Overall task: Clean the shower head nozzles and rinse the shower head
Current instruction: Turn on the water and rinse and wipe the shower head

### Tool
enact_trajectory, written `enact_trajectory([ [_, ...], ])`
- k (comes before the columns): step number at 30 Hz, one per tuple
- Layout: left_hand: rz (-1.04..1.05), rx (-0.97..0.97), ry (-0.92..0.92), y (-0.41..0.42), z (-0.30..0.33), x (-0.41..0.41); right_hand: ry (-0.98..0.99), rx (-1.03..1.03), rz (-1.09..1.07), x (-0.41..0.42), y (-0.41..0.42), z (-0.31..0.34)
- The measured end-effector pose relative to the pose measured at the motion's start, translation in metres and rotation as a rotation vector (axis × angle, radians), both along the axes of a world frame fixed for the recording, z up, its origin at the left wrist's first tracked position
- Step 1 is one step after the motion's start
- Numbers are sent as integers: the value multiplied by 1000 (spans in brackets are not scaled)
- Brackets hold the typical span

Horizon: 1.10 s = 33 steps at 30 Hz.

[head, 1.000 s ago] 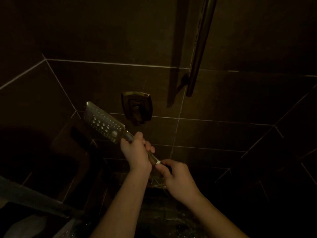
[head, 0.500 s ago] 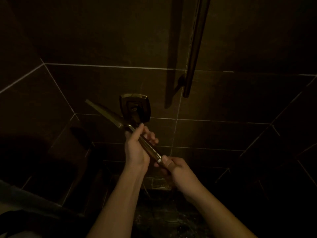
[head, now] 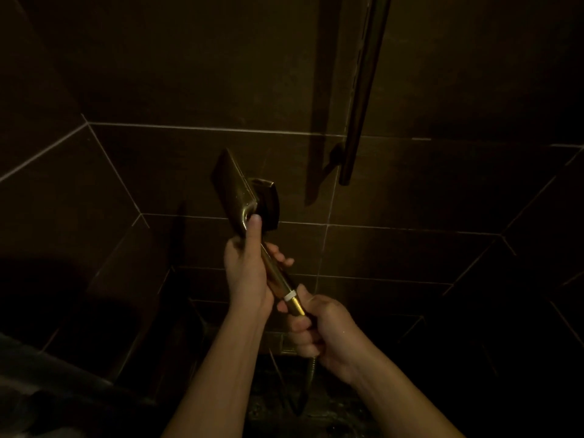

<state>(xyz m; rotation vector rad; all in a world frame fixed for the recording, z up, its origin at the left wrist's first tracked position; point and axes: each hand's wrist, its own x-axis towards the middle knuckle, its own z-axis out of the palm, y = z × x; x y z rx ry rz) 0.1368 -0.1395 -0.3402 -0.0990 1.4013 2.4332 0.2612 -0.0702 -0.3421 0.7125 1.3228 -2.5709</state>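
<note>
A brass-coloured hand-held shower head [head: 233, 191] with a flat rectangular face points up and to the left, its smooth back toward me, so the nozzles are hidden. My left hand [head: 249, 273] grips its handle, the thumb stretched up onto the neck of the head. My right hand [head: 319, 333] grips the brass fitting at the bottom of the handle, just below a white ring [head: 289, 294]. The metal hose [head: 311, 371] hangs down from under that hand.
Dark wall tiles with pale grout surround me in dim light. A square wall control [head: 268, 203] sits right behind the shower head. A vertical slide bar [head: 363, 90] runs down the wall at the upper right. The wet shower floor [head: 316, 415] lies below.
The shower head has rolled from nozzles facing me, through edge-on, to back facing me, and has risen toward the wall control. My left thumb now reaches up onto the head.
</note>
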Motion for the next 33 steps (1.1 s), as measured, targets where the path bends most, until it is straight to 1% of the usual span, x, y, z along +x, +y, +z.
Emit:
enact_trajectory([
  [2, -6, -8, 35, 1, -7, -2, 4, 148, -21, -1, -2, -2],
  [4, -20, 33, 45, 1, -10, -2, -13, 310, -32, -2, -2, -2],
  [9, -80, 111, 28, 1, -8, -3, 50, 642, 61, 0, 2, -5],
  [13, -145, 158, 28, 3, 3, -1, 69, 871, -5, 0, 10, -10],
  [15, -97, 166, -18, 6, 8, 6, 57, 1063, -46, 0, 15, -13],
  [18, 24, 166, -102, 15, 10, 15, 37, 1402, -44, -1, 22, -16],
  [21, 131, 148, -90, 19, 11, 17, 41, 1573, -36, 0, 21, -15],
  [24, 133, 162, -49, 18, 15, 13, 106, 1621, 4, 1, 19, -16],
  [26, 158, 175, -50, 16, 18, 9, 144, 1584, 23, 0, 16, -13],
  [27, 180, 169, -54, 16, 20, 8, 149, 1492, 26, 0, 14, -11],
  [29, 198, 150, -57, 16, 25, 6, 142, 1197, 22, 0, 10, -4],
  [32, 144, 172, -84, 14, 25, 4, 100, 833, 36, 2, 12, 6],
  [33, 115, 192, -97, 13, 24, 4, 90, 660, 57, 2, 14, 10],
])
